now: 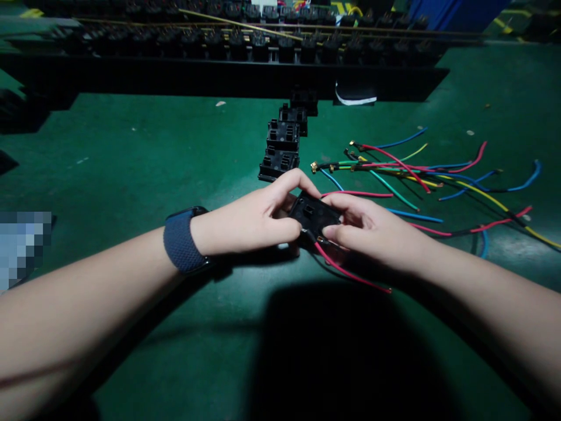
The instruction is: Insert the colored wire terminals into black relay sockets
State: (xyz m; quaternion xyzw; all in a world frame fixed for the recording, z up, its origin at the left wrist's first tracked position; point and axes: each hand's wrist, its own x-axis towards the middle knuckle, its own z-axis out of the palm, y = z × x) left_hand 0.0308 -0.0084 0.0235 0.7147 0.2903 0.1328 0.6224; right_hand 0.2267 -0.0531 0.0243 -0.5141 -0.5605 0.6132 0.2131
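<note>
Between both hands is a black plastic socket housing [316, 215], held just above the green surface. My left hand [274, 213] grips its left side, with the thumb at the near left corner and the forefinger curled over the far edge. On the right side, my right hand [357, 217] pinches it with thumb and fingers. A red wire [346, 273] with a black sleeve comes out of the housing's near edge and trails to the right. Fingers hide the housing's sides and underside.
Similar black housings [283, 135] stand in a row beyond my hands. Loose coloured wires [394, 166] with brass terminals lie to the right. Across the back runs a long black rack [219, 76] carrying rows of black parts. A pixelated patch [21, 245] is at the left edge.
</note>
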